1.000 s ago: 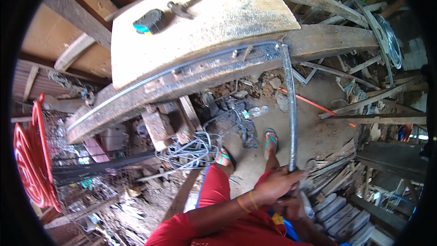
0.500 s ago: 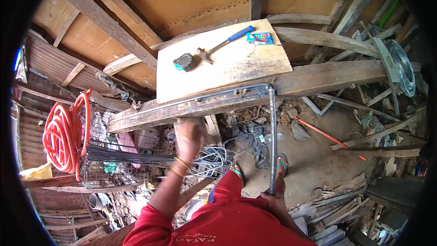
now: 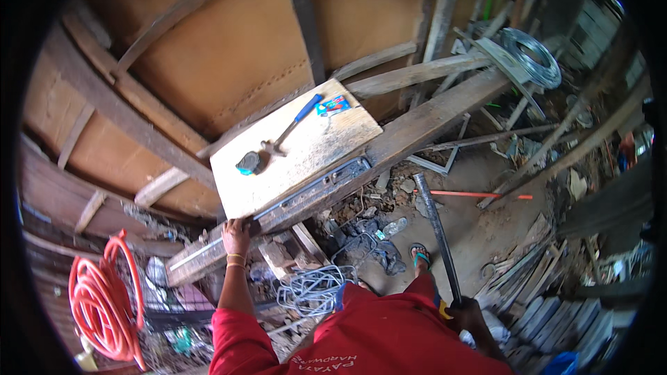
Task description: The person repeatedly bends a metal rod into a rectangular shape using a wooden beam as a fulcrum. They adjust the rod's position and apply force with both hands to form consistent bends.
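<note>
- With fingers of right hand (image 3: pixel 467 312) clamped around lower end of long, dark grey, round metal pipe (image 3: pixel 439 236), holds it slanting.
- Now shows pipe apart from thin grey steel bar (image 3: pixel 306 194) along weathered wooden beam (image 3: pixel 424 132), leaving bar free.
- Brings left hand (image 3: pixel 236 237) onto beam, over bar; cannot tell whether clamped.
- Leaves blue-handled hammer (image 3: pixel 294 125) on pale wooden board (image 3: pixel 319 146).

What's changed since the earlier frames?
The left hand let go of the metal pipe and moved left to the wooden beam. The pipe's upper end came away from the beam; the right hand still holds it. Hammer, tape measure and packet stay on the board.
</note>
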